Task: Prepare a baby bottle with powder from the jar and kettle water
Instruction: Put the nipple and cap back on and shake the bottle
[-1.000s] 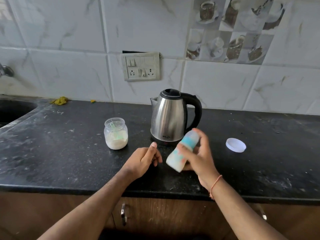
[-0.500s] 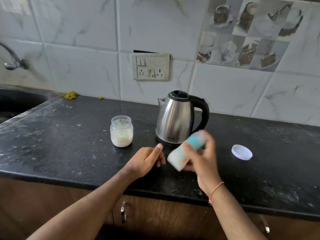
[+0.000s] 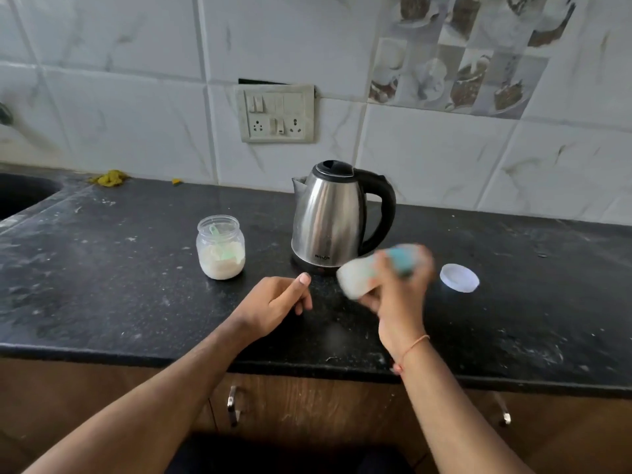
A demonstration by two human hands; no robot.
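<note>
Head view is showing your right hand (image 3: 398,295) wrapping its grip around the baby bottle (image 3: 372,270), fingers closed on its middle, and holding it tilted above the counter (image 3: 102,285) just in front of the kettle (image 3: 333,217). The bottle is blurring, so its cap and contents are not readable; its pale end is pointing toward your left hand (image 3: 273,306) and its teal end is pointing away to the right. Your left hand is hovering or resting low over the counter near the front edge, its grip loosely curled with the thumb sticking up and holding nothing. The kettle is standing upright toward the back edge of the counter, lid closed, handle facing right. The open jar (image 3: 221,247) is sitting upright to the left of the kettle, apart from it, with white powder in its lower part and a green scoop (image 3: 222,244) leaning inside. A white lid (image 3: 459,277) is lying flat on the counter to the right of your right hand, well apart from the jar.
</note>
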